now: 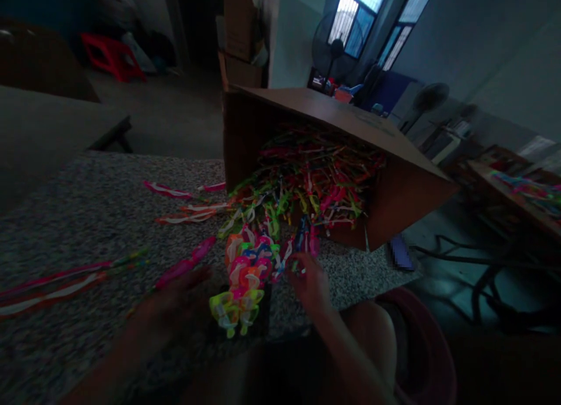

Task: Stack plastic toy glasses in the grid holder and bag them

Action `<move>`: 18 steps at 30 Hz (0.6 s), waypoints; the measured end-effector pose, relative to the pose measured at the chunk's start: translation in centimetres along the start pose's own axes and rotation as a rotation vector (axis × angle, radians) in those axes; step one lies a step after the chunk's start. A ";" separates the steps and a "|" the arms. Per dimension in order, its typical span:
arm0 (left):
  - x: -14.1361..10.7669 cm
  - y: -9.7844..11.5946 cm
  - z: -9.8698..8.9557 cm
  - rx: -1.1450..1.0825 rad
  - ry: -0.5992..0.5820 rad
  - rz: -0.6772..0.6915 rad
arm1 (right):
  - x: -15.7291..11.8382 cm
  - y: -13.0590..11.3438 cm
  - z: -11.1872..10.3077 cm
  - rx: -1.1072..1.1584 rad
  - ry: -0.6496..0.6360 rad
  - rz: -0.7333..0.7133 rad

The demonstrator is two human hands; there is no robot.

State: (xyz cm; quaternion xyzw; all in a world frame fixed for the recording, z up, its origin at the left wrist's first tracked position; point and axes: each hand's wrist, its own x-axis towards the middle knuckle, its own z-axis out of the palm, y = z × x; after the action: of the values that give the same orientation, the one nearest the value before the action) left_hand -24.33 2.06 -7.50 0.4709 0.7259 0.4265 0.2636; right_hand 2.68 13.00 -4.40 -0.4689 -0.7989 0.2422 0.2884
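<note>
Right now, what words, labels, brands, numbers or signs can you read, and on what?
No text is readable.
Open cardboard box: faint marking on top, too blurred.
Stacked boxes behind: too dark to make out any print.
Phone-like object: pixelated, nothing legible.
Colourful plastic pieces: no lettering I can make out.

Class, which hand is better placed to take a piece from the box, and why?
Probably the right hand: it is nearer the open cardboard box, while the left hand is farther off, near a pink piece.
</note>
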 end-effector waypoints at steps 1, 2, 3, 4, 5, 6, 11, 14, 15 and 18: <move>-0.3 -0.2 -1.1 0.133 0.094 0.000 | 0.6 0.5 -0.7 -0.043 0.030 0.085; -0.7 -0.3 -2.1 0.304 0.148 -0.003 | 1.2 1.0 -1.0 -0.103 0.027 0.171; -1.0 -0.4 -3.0 0.475 0.155 -0.013 | 1.9 1.4 -0.9 -0.172 -0.002 0.238; -1.2 -0.3 -3.7 0.604 0.125 -0.040 | 2.5 1.8 -0.6 -0.239 -0.040 0.278; -1.4 -0.3 -4.2 0.680 0.066 -0.072 | 3.0 2.2 -0.1 -0.293 -0.070 0.298; -1.5 -0.3 -4.5 0.705 0.015 -0.093 | 3.3 2.6 0.4 -0.327 -0.078 0.312; -1.8 -0.7 -5.4 0.432 0.007 -0.162 | 2.6 4.1 0.6 -0.206 -0.129 0.418; -2.6 -1.1 -5.0 0.006 0.023 -0.325 | 1.5 4.5 -0.6 0.035 -0.209 0.519; -2.9 -1.1 -4.6 -0.207 0.032 -0.397 | 1.2 4.5 -0.8 0.135 -0.224 0.535; -3.5 -0.2 -2.8 -0.739 0.113 -0.556 | 0.2 4.1 -0.6 0.433 -0.237 0.524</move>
State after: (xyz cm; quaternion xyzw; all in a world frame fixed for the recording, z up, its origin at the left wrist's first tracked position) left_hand -25.12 -2.22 -6.40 0.1089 0.6373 0.5945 0.4781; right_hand 5.48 15.05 -6.65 -0.5547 -0.6096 0.5241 0.2145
